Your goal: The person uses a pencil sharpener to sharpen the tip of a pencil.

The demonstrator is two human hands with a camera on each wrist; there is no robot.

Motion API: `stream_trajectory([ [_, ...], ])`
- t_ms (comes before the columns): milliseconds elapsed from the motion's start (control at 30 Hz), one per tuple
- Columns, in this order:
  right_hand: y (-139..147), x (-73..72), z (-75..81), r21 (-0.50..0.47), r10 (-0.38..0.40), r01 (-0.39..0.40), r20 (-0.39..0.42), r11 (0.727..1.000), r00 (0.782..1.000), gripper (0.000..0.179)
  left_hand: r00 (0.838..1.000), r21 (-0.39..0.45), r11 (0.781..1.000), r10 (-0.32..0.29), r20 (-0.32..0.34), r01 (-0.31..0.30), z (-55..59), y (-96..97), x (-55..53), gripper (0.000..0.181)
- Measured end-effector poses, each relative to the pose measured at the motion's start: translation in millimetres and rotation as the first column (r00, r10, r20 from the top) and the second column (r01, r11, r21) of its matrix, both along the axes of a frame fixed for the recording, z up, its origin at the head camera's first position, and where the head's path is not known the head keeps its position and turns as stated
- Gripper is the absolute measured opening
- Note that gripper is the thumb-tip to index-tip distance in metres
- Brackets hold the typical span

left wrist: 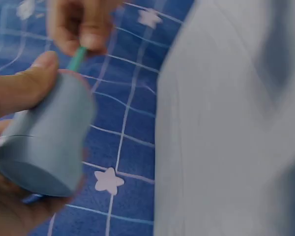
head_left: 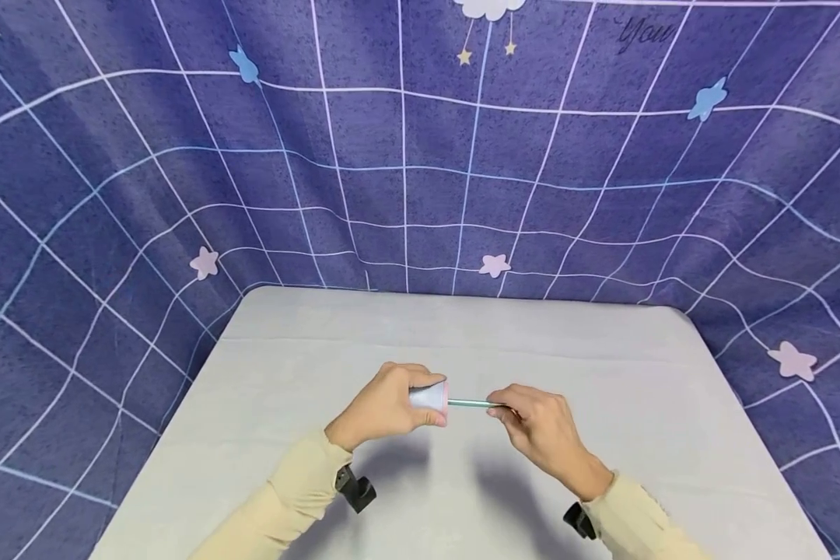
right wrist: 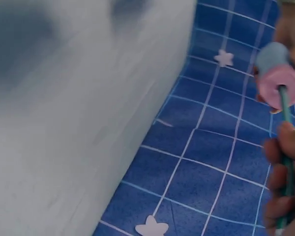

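My left hand (head_left: 390, 400) grips a light blue pencil sharpener (head_left: 427, 397) with a pink end, thumb and fingers wrapped around its body. It is held on its side above the table, pink end to the right. A green pencil (head_left: 467, 403) runs into the hole in that pink face, plainly seen in the right wrist view, where the pencil (right wrist: 285, 105) enters the sharpener (right wrist: 273, 88). My right hand (head_left: 542, 424) pinches the pencil at its outer part. The pencil's tip is hidden inside the sharpener. In the left wrist view the sharpener's (left wrist: 44, 142) rounded base faces the camera.
A white-covered table (head_left: 308, 319) lies under both hands, which cast shadows on it. Behind and at both sides hangs a purple-blue curtain (head_left: 434, 194) with grid lines and stars. Dark wrist cameras (head_left: 355, 488) sit at both cuffs.
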State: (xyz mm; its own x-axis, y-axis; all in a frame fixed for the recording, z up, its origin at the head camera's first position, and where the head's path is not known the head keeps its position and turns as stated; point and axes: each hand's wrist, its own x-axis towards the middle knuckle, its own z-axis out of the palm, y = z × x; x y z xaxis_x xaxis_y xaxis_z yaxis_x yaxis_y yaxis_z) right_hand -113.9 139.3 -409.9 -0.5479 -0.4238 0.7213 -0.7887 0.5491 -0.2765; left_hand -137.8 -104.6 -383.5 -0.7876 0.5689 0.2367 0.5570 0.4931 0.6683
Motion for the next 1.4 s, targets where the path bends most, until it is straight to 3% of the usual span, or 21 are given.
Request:
stream_trajectory([
  [67,0,1.2,3.8,-0.026,0.011,-0.006,0.196,1.000,0.981,0.006,0.986,-0.023,1.000,-0.016,-0.165,0.012,-1.4,0.4,2.5,0.054],
  [100,0,1.3,6.4,-0.032,0.015,-0.006,0.299,0.999,0.954,0.006,0.966,-0.040,0.999,-0.027,-0.256,0.018,-2.5,1.0,2.8,0.054],
  [167,3,-0.5,10.8,-0.036,0.031,-0.016,0.477,0.999,0.878,0.006,0.901,-0.067,0.997,-0.056,-0.430,0.030,-5.5,2.5,2.5,0.056],
  [233,7,-3.4,15.0,-0.033,0.057,-0.047,0.624,0.998,0.779,0.011,0.825,-0.080,0.996,-0.083,-0.559,0.046,-10.4,3.8,1.5,0.056],
  [267,9,-5.3,17.0,-0.034,0.072,-0.067,0.680,0.997,0.729,0.012,0.796,-0.084,0.995,-0.092,-0.599,0.052,-13.6,4.2,1.0,0.056],
  [333,12,-10.0,19.7,-0.019,0.092,-0.118,0.749,0.993,0.656,0.015,0.763,-0.087,0.995,-0.100,-0.639,0.058,-20.3,4.3,0.7,0.057],
  [367,13,-12.1,21.1,-0.004,0.095,-0.142,0.759,0.990,0.644,0.014,0.762,-0.086,0.995,-0.098,-0.640,0.056,-23.1,4.2,1.0,0.056],
  [400,13,-13.9,22.3,0.022,0.088,-0.160,0.758,0.987,0.647,0.014,0.769,-0.083,0.995,-0.091,-0.632,0.050,-26.0,3.8,1.2,0.056],
  [433,13,-15.4,23.3,0.050,0.079,-0.172,0.742,0.984,0.666,0.014,0.783,-0.079,0.996,-0.080,-0.616,0.040,-27.9,3.3,1.5,0.055],
  [533,10,-16.2,24.2,0.157,0.021,-0.155,0.634,0.975,0.773,0.006,0.840,-0.060,0.998,-0.039,-0.541,0.007,-28.2,0.7,1.9,0.055],
  [667,6,-12.9,17.8,0.203,-0.009,-0.070,0.364,0.977,0.931,0.014,0.927,-0.024,1.000,-0.008,-0.376,-0.001,-18.4,-4.2,-2.7,0.052],
  [733,5,-12.4,11.6,0.195,0.002,-0.035,0.166,0.980,0.986,0.021,0.971,-0.011,1.000,-0.009,-0.238,0.007,-11.5,-7.8,-7.1,0.048],
  [767,5,-12.5,8.4,0.197,0.001,-0.012,0.058,0.980,0.998,0.016,0.989,-0.001,1.000,-0.014,-0.146,0.014,-8.3,-9.6,-9.6,0.044],
  [833,5,-13.4,3.4,0.202,0.002,0.030,-0.158,0.979,0.987,0.007,0.999,0.018,0.999,-0.034,0.035,0.034,-2.8,-13.4,-14.2,0.036],
  [867,4,-13.7,1.5,0.201,0.003,0.049,-0.253,0.978,0.968,0.007,0.991,0.030,0.998,-0.050,0.127,0.046,-0.9,-14.9,-16.2,0.029],
  [967,3,-14.5,-1.1,0.176,0.005,0.086,-0.460,0.981,0.888,0.024,0.927,0.092,0.990,-0.135,0.349,0.109,2.3,-18.3,-19.2,0.021],
  [1067,0,-14.6,-2.4,0.129,0.009,0.078,-0.566,0.989,0.824,0.022,0.872,0.159,0.975,-0.209,0.443,0.153,3.2,-18.2,-19.3,0.021],
  [1100,0,-14.7,-2.9,0.116,0.005,0.076,-0.580,0.990,0.815,0.022,0.874,0.157,0.975,-0.213,0.437,0.159,3.4,-17.6,-18.7,0.022],
  [1200,-2,-13.5,-4.6,0.091,-0.006,0.072,-0.578,0.993,0.816,0.023,0.927,0.090,0.988,-0.152,0.344,0.129,4.6,-13.4,-15.7,0.025],
  [1300,-3,-11.1,-6.6,0.089,-0.015,0.072,-0.527,0.993,0.850,0.025,0.976,0.010,0.998,-0.065,0.208,0.065,4.5,-9.8,-10.8,0.037],
  [1400,-2,-8.4,-7.7,0.105,-0.007,0.057,-0.425,0.993,0.905,0.029,0.995,-0.007,0.999,-0.032,0.094,0.033,0.1,-7.7,-6.2,0.047],
])
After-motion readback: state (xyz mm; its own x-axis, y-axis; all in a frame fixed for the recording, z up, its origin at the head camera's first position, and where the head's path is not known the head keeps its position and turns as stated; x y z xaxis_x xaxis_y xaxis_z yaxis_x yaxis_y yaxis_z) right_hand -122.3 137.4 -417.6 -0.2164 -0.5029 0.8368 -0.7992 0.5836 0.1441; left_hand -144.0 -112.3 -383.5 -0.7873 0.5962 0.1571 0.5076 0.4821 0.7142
